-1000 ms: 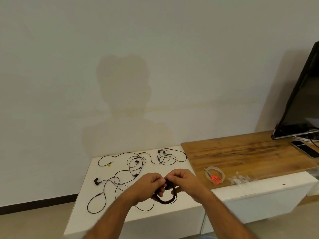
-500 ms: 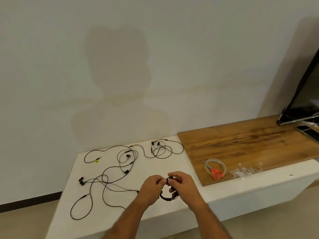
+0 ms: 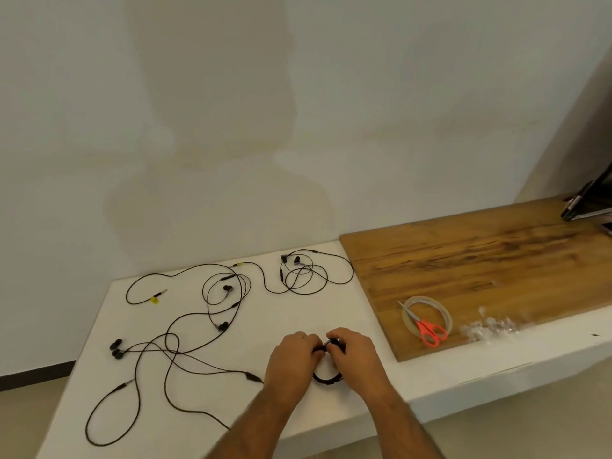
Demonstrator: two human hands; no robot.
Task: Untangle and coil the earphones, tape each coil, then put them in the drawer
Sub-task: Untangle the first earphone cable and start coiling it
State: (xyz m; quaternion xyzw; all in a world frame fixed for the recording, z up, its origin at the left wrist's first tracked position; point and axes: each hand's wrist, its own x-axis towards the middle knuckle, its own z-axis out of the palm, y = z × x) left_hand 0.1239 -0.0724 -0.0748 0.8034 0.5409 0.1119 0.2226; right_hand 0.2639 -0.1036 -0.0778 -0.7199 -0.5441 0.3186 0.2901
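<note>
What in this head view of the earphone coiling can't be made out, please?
- Coiled earphone: its top is covered by the left hand and right hand, so each grip is unclear.
- Tape pieces on the wooden board: too blurred to count.
- Screen: cut off by the right edge.
- Drawer: not visible.

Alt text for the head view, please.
Both hands, left and right, hold a black earphone coil over a white cabinet. Loose earphones lie left; scissors and tape right.
</note>
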